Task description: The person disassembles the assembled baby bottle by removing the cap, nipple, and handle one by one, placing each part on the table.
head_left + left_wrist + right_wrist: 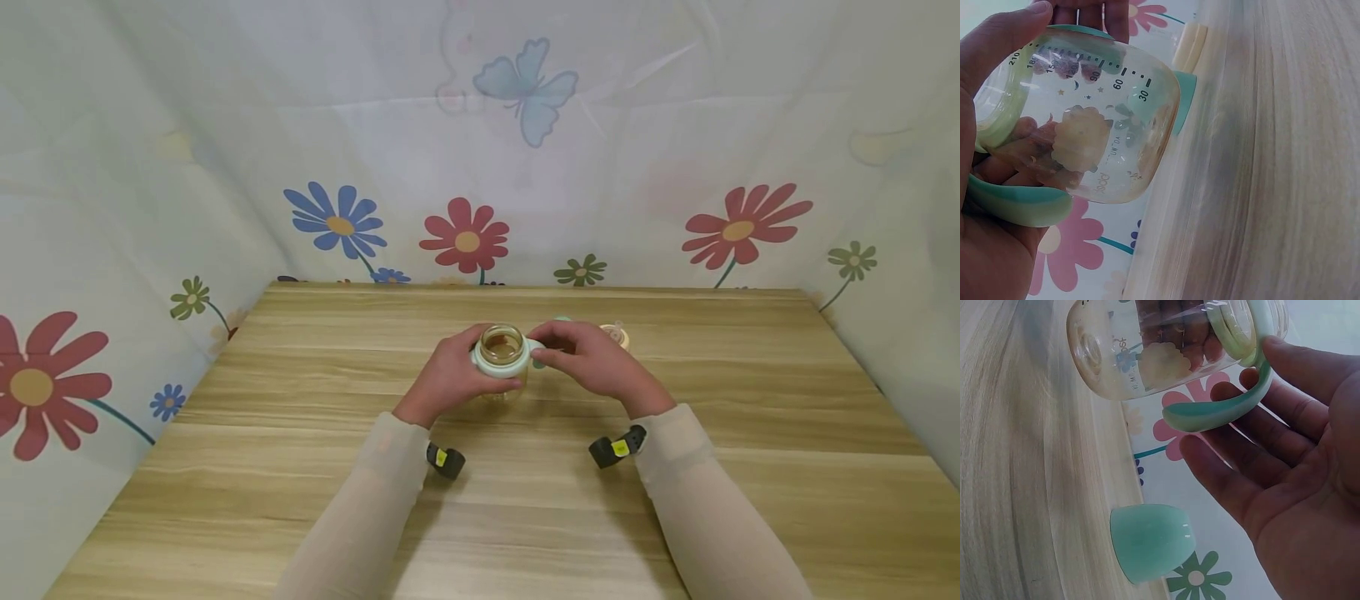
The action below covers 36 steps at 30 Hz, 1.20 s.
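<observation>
A clear, amber-tinted baby bottle with printed measure marks stands out above the table, its open mouth upward in the head view. My left hand grips the bottle around its side. Around the bottle's neck sits a mint-green handle ring with curved side handles. At the right side, my right hand pinches the right handle near the ring, thumb on one face and a fingertip behind it. The other right fingers extend below the handle. The inside of the bottle appears to hold nothing.
A mint-green cap stands on the wooden table beyond the right hand, mostly hidden by it in the head view. Beside it lies a pale yellow collar with a clear teat. A flower-printed curtain borders the table.
</observation>
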Motion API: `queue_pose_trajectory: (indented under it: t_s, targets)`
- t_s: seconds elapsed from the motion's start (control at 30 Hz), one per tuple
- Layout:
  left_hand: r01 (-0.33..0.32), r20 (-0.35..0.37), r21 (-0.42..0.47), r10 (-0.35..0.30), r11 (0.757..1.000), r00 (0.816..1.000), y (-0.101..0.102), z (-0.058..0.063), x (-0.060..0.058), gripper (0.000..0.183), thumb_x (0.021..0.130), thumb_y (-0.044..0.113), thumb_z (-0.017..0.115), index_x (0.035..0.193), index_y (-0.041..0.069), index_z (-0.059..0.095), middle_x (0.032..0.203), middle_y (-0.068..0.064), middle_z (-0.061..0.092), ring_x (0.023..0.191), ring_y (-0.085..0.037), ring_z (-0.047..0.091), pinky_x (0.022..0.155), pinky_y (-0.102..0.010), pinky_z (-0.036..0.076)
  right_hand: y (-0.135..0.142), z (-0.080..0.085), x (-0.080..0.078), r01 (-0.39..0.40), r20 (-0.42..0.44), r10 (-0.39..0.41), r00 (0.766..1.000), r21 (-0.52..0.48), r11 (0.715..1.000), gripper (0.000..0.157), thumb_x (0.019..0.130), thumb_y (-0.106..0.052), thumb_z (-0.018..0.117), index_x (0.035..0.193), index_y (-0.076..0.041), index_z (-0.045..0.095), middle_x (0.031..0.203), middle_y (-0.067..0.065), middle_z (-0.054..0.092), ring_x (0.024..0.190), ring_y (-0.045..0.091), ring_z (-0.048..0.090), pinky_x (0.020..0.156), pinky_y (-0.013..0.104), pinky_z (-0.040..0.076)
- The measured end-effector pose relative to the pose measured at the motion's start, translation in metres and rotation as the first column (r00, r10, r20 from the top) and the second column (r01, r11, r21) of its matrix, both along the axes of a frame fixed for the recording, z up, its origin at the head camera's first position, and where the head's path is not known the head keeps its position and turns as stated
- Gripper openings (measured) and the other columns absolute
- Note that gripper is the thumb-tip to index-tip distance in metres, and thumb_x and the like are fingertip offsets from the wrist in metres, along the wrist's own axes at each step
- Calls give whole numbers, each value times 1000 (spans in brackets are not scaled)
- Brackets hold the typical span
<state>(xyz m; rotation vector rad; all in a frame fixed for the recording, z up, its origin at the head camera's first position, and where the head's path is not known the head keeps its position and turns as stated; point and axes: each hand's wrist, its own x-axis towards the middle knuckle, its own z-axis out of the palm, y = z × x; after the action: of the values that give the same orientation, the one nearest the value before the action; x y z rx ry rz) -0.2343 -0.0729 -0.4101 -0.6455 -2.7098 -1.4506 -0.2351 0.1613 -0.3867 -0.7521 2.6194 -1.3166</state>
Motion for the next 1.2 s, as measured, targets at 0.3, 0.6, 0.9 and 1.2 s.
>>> queue_pose_trajectory:
  t_s: [0.3, 0.6, 0.9, 1.2]
  targets:
    - [-4, 5, -4, 4, 1000, 1000, 0, -1, 0, 68, 65, 35, 90, 125, 23, 60, 117, 4, 66, 104, -13, 61, 92, -40, 52, 0, 1, 0, 1, -16, -1, 1000, 23, 1000, 26, 95, -35, 61, 117, -22, 66, 114, -4, 67, 105, 15, 62, 93, 40, 53]
    - [-13, 22, -1, 13, 1000, 1000, 1, -1, 0, 69, 64, 34, 91, 125, 24, 59, 116, 7, 66, 104, -12, 61, 92, -40, 52, -1, -1, -1, 14, -36, -12, 999, 40, 999, 25, 95, -33, 61, 116, -20, 66, 114, -3, 67, 106, 15, 63, 93, 40, 53]
    - [-8, 22, -8, 8, 1000, 1000, -1, -1, -1, 75, 62, 45, 90, 126, 24, 57, 117, 8, 64, 106, -13, 60, 92, -39, 52, -1, -1, 0, 23, -52, -20, 998, 52, 998, 25, 96, -30, 61, 117, -18, 66, 112, -2, 68, 104, 16, 64, 92, 40, 54]
    - [2, 28, 2, -2, 1000, 1000, -1, -2, -2, 73, 63, 41, 90, 125, 28, 55, 117, 10, 63, 107, -12, 59, 93, -40, 51, -1, -2, -1, 23, -85, -19, 996, 47, 999, 25, 96, -30, 60, 117, -17, 65, 113, -1, 68, 105, 17, 64, 92, 40, 54]
